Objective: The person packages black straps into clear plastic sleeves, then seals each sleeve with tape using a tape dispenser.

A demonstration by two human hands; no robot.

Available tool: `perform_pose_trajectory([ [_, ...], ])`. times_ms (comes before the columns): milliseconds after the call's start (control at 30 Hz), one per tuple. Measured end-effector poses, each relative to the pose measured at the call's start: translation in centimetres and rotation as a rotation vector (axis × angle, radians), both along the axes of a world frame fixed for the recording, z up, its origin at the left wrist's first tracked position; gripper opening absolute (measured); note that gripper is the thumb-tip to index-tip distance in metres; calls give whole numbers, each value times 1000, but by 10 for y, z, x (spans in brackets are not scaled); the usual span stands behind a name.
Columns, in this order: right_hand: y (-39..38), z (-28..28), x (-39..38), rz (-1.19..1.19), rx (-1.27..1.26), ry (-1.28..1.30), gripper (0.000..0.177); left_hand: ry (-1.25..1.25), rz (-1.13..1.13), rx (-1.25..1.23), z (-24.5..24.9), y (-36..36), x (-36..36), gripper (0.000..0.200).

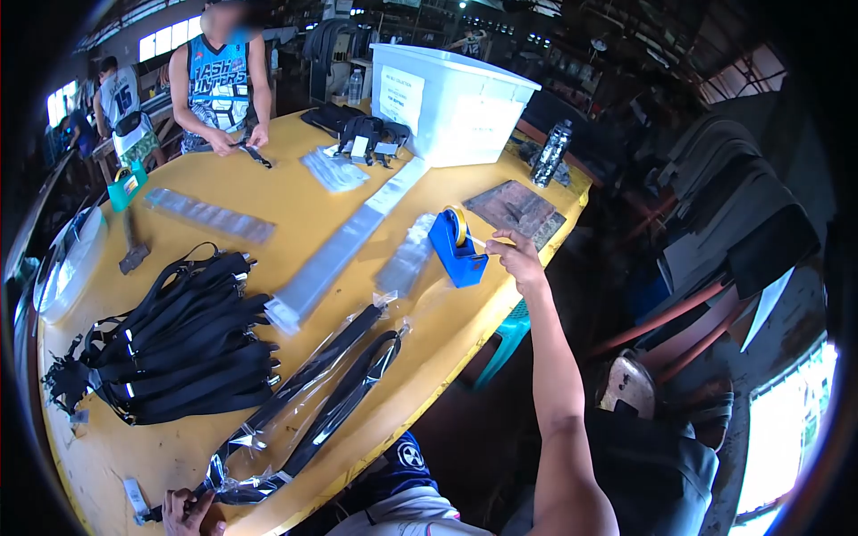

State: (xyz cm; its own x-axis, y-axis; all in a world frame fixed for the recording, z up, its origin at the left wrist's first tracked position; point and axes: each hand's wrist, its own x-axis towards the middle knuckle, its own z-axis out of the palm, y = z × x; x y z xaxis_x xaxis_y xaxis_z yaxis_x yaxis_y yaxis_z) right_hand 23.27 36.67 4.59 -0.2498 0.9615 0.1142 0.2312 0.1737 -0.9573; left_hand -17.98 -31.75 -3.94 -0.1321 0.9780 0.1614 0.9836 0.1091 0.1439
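With fingers bent, my left hand (pixel 186 513) grips the near end of a black strap (pixel 344 406) in clear plastic at the table's front edge. The strap is folded into a long loop, and its plastic shines along both lengths. My right hand (pixel 517 259) reaches out to a blue tape dispenser (pixel 458 252). Thumb and finger pinch the end of a strip of tape (pixel 477 240) that runs from the yellow roll (pixel 457 225). Left of the wrapped strap lies a pile of black straps (pixel 188 344) with metal buckles.
Clear plastic sleeves (pixel 344 246) lie across the yellow table (pixel 295 201). A hammer (pixel 133 246), a white bin (pixel 456 107), a dark bottle (pixel 551 154) and a flat worn slab (pixel 517 211) are also there. Across the table, a person (pixel 219 89) handles a small black strap.
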Motion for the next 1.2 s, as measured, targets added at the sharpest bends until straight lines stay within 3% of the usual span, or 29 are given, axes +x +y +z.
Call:
perform_pose_trajectory([
  [533, -10, -53, 6, 21, -19, 44, 39, 43, -3, 29, -6, -3, -2, 56],
  [600, -7, -69, 6, -5, 93, 19, 44, 16, 2, 32, -1, 0, 0, 57],
  [700, -26, -83, 10, -59, 6, -128, 46, -29, 31, -23, 1, -3, -2, 59],
  [733, -38, -86, 12, 20, -23, 119, 49, -53, 69, -72, -2, -4, -1, 60],
  [800, -79, -54, 3, 71, -133, 146, 47, -15, -38, 166, -5, 9, 5, 55],
  [933, -153, -32, -43, 276, -180, 309, 31, -33, 20, 108, 5, 12, 11, 56],
  [1000, -180, -29, -72, 529, -181, 407, 25, -16, -11, 140, 13, 19, 14, 55],
  [1133, -240, -17, -137, 750, -195, 331, 11, 23, -12, 80, 19, 22, 13, 53],
  [1200, -290, -9, -183, 966, -222, 360, 12, -39, -3, 79, 35, 25, 19, 52],
])
